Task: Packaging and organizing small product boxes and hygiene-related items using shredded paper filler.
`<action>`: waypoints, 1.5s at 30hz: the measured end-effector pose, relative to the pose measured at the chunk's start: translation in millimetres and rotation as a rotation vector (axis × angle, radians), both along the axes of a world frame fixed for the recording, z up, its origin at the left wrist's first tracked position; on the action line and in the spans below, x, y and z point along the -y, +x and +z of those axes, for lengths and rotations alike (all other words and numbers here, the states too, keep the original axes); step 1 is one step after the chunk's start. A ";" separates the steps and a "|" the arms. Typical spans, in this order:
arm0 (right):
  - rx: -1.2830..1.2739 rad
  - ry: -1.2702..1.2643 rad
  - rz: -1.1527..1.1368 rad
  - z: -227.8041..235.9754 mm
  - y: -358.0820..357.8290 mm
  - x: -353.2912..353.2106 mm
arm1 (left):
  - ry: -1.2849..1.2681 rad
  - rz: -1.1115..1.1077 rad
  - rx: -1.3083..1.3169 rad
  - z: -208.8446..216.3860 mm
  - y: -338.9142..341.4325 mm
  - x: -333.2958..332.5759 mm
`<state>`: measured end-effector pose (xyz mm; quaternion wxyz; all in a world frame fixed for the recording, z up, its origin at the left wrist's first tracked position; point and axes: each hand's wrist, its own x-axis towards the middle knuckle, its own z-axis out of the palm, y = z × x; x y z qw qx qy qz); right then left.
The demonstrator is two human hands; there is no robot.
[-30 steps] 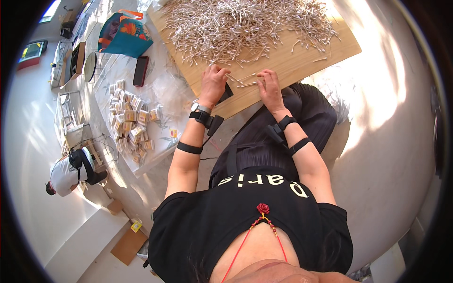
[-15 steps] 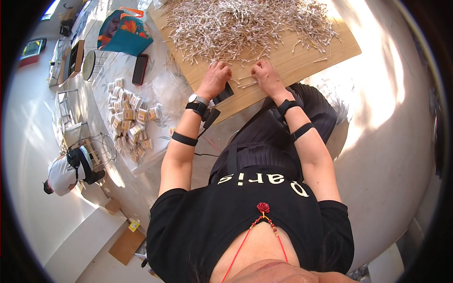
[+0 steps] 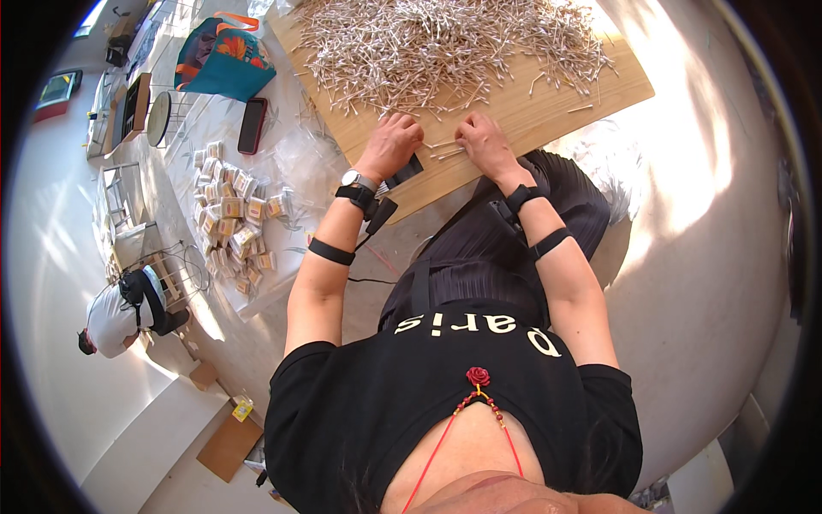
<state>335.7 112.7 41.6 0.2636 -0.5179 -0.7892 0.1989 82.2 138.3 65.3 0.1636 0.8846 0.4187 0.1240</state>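
A big loose pile of cotton swabs (image 3: 428, 51) covers the far part of a light wooden board (image 3: 548, 120). At the pile's near edge rests my left hand (image 3: 392, 147), its fingers curled; whatever they hold is hidden. My right hand (image 3: 488, 146) is closed too, its fingertips pinched at the ends of a few swabs (image 3: 445, 152) that point toward the left hand. Partly covered by my left wrist, a dark flat object (image 3: 404, 173) sits on the board's near edge.
Left of the board, a plastic-covered surface holds a heap of small packs (image 3: 231, 214), a phone (image 3: 252, 126) and a teal bag (image 3: 227, 64) with orange handles. Another person (image 3: 120, 317) is at the far left. My knee (image 3: 574, 193) is under the board's right side.
My left hand has shifted slightly, its fingers still curled. The right forearm has turned a little, bringing the wrist device into view. The few swabs between the hands lie at a slightly different angle.
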 end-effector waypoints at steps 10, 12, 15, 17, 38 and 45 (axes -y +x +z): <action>0.007 -0.052 0.006 4.8 -4.7 7.6 | 0.000 0.103 0.107 -12.1 2.8 -1.8; 0.007 -0.056 0.001 5.0 -4.2 8.3 | -0.040 0.130 0.137 -12.0 5.7 -4.6; 0.022 -0.076 0.013 6.4 -3.6 9.2 | -0.062 0.161 0.197 -7.9 12.9 -7.0; 0.015 -0.073 0.028 8.5 -4.6 9.8 | -0.044 0.168 0.226 -5.6 19.9 -6.0; -0.242 -0.030 -0.167 -8.0 6.8 11.6 | -0.127 0.217 0.427 -8.1 55.9 55.5; -0.261 -0.034 -0.188 -4.6 7.4 8.2 | 0.090 0.618 0.236 -10.1 9.9 59.9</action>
